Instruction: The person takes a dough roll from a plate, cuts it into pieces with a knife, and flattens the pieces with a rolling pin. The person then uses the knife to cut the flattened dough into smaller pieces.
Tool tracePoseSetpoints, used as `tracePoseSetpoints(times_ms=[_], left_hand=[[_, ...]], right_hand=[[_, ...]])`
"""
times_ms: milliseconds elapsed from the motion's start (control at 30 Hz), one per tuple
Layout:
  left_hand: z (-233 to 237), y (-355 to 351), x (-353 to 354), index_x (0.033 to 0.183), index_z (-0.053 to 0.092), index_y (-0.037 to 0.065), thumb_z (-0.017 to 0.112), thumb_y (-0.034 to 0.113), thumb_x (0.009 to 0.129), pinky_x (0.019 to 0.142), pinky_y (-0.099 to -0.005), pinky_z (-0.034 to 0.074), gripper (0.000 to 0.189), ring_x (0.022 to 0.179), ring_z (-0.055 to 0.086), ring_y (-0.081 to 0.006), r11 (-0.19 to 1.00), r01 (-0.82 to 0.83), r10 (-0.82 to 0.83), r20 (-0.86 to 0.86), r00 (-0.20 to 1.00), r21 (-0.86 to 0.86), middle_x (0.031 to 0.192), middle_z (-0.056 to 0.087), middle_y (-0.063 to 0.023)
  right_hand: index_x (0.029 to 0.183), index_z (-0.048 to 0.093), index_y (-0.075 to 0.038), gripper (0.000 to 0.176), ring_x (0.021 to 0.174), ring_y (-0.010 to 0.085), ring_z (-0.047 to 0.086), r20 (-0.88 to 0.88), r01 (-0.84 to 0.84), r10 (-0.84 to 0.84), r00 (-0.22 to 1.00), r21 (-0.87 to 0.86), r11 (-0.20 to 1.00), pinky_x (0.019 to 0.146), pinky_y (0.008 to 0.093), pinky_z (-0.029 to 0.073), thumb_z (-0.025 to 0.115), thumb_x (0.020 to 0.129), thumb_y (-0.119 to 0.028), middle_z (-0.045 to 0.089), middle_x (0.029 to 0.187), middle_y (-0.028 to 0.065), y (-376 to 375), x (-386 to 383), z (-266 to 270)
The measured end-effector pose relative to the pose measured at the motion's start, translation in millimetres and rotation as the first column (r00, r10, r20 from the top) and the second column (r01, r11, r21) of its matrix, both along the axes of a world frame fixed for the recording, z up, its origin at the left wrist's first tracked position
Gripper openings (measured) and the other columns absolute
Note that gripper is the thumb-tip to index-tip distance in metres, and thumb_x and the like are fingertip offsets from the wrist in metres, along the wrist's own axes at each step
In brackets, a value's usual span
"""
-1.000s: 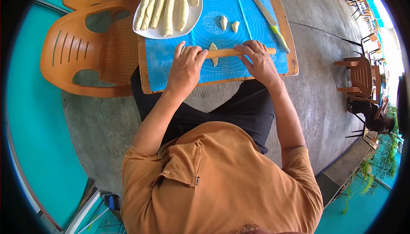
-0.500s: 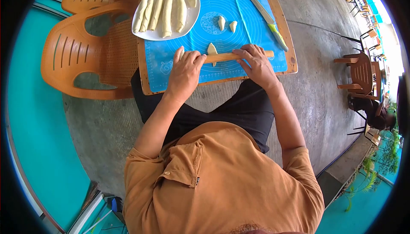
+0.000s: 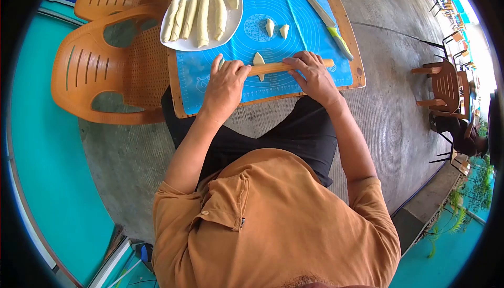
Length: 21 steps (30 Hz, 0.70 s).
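Note:
A wooden rolling pin [image 3: 270,68] lies across a small piece of dough [image 3: 258,59] on the blue baking mat [image 3: 210,86]. My left hand [image 3: 226,83] is closed on the pin's left end, which it hides. Toward the pin's right end, my right hand [image 3: 311,74] grips it with the fingers over the top. Dough shows both above and below the pin. Farther up the mat are two small dough pieces, one dough piece [image 3: 270,27] beside another dough piece [image 3: 284,31].
A white plate [image 3: 234,25] of several rolled dough sticks [image 3: 203,20] stands at the mat's upper left. A knife [image 3: 326,23] with a green handle lies along the right side of the wooden table [image 3: 359,72]. An orange chair [image 3: 79,67] is at the left.
The view has shifted slightly. Both hands stay on the rolling pin, which is still across the dough, with little visible movement.

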<state>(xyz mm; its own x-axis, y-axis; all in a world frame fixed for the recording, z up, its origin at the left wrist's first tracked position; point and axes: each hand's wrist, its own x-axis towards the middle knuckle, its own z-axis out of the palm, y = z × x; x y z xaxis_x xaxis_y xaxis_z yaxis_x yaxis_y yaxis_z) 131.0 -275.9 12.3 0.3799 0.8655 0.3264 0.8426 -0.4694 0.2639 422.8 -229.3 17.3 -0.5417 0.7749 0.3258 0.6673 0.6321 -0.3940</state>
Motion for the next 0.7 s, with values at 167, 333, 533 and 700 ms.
tracePoseSetpoints(times_ms=[167,333,533,700], left_hand=[[12.4,-4.4,-1.5,0.131,0.071,0.006,0.068,0.006,0.102,0.127,-0.0539,0.036,0.029,0.116,0.066,-0.0246,1.000,0.026,-0.026,0.018,0.999,0.001,0.117,0.067,-0.0052],[5.0,-5.4,-0.7,0.130,0.071,0.006,0.068,0.006,0.103,0.126,-0.0542,0.037,0.028,0.117,0.066,-0.0256,1.000,0.018,-0.019,0.037,0.999,0.024,0.117,0.067,-0.0062],[1.9,-8.3,-1.4,0.130,0.071,0.005,0.068,0.007,0.103,0.126,-0.0548,0.037,0.027,0.118,0.066,-0.0260,1.000,0.029,-0.028,0.030,0.999,-0.010,0.118,0.067,-0.0069],[2.0,-11.2,-2.2,0.131,0.071,0.005,0.068,0.007,0.103,0.126,-0.0550,0.037,0.027,0.118,0.066,-0.0253,0.999,0.047,-0.047,0.024,0.999,-0.019,0.118,0.067,-0.0071]], right_hand=[[0.131,0.075,-0.012,0.032,0.119,0.0317,0.066,0.009,0.019,-0.018,1.000,-0.023,1.000,0.106,0.0454,0.051,0.077,0.099,-0.013,0.070,0.121,0.0095,-2.2,1.1,6.6],[0.131,0.074,-0.014,0.037,0.118,0.0324,0.065,0.018,-0.012,0.012,1.000,-0.026,1.000,0.106,0.0465,0.050,0.079,0.095,-0.009,0.068,0.120,0.0087,-2.3,1.5,0.8],[0.131,0.074,-0.015,0.038,0.117,0.0325,0.065,-0.002,-0.018,0.018,1.000,-0.021,1.000,0.106,0.0467,0.050,0.079,0.094,-0.008,0.068,0.119,0.0082,-5.0,0.5,0.8],[0.132,0.074,-0.015,0.038,0.117,0.0320,0.065,0.011,-0.006,0.007,1.000,-0.016,1.000,0.105,0.0465,0.050,0.078,0.094,-0.008,0.068,0.119,0.0081,-8.6,1.7,2.0]])
